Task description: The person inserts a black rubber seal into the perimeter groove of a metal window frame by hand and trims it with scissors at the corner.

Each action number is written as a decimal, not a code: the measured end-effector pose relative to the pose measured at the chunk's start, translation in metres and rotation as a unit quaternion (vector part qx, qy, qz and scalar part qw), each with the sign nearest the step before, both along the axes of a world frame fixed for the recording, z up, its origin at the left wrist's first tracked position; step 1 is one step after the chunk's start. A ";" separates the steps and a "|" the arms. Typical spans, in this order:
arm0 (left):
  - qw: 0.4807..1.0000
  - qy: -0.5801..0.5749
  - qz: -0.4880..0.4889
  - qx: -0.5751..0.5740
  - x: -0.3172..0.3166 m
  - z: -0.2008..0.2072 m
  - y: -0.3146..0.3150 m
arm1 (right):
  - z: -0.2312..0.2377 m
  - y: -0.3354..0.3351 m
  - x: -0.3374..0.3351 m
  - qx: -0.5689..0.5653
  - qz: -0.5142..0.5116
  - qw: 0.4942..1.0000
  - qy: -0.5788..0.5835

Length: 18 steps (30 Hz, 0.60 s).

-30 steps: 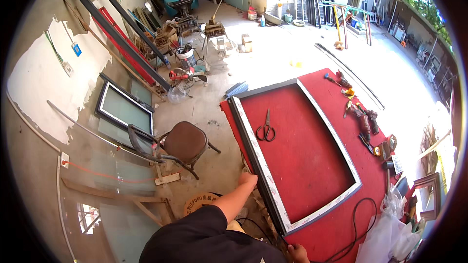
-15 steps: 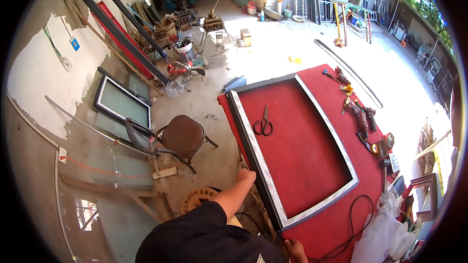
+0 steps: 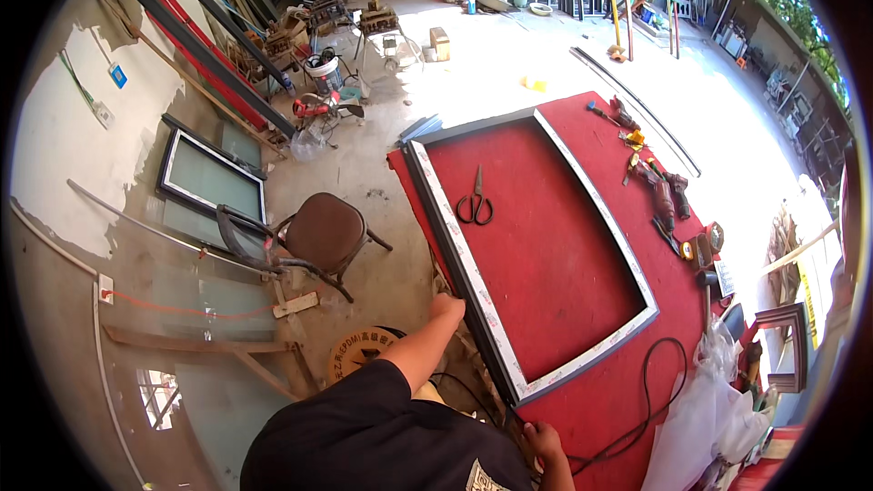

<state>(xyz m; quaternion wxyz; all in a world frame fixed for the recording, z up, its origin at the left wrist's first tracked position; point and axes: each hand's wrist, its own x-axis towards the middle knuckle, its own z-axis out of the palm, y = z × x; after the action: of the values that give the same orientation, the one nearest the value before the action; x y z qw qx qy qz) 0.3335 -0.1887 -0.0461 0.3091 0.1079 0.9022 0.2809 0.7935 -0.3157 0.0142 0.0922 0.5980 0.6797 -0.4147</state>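
A rectangular window frame [image 3: 482, 311], dark grey with whitish film along its inner faces, lies on a red-covered table [image 3: 546, 218]. My left hand [image 3: 447, 307] is closed against the frame's long left side; its fingertips are hidden, so what it grips does not show. Near the frame's closest corner, at the table's front edge, my right hand [image 3: 544, 439] has its fingers curled in. Whatever it holds is too small to make out. Black-handled scissors [image 3: 476, 205] rest on the red cover inside the frame.
Drills [image 3: 664, 205], tape rolls and small tools line the table's right side. A black cable [image 3: 647, 382] loops near a plastic bag [image 3: 705, 427]. Left of the table stand a brown chair [image 3: 326, 233] and a round carton [image 3: 355, 352]. Glazed panels [image 3: 214, 173] lean against the wall.
The whole view has shifted, so the table and frame appear slightly higher and further left. Both hands keep nearly the same places by the frame.
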 end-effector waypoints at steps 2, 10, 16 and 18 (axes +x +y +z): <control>0.996 -0.051 0.000 0.067 -0.002 -0.008 -0.005 | 0.007 0.000 -0.003 0.015 -0.003 1.000 0.012; 0.995 -0.092 0.013 0.026 0.015 0.014 -0.007 | 0.007 0.001 -0.004 0.009 -0.007 1.000 -0.001; 0.995 -0.096 0.005 0.016 0.015 0.019 -0.014 | -0.004 0.001 0.003 -0.003 -0.001 1.000 -0.005; 0.990 -0.130 0.013 0.056 0.018 0.013 -0.022 | -0.007 -0.001 0.004 -0.001 0.000 1.000 0.003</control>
<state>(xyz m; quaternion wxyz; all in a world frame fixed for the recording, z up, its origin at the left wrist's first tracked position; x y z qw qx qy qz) 0.3518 -0.2105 -0.0328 0.4134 0.0757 0.8386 0.3466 0.7974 -0.3162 0.0073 0.0908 0.5963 0.6799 -0.4172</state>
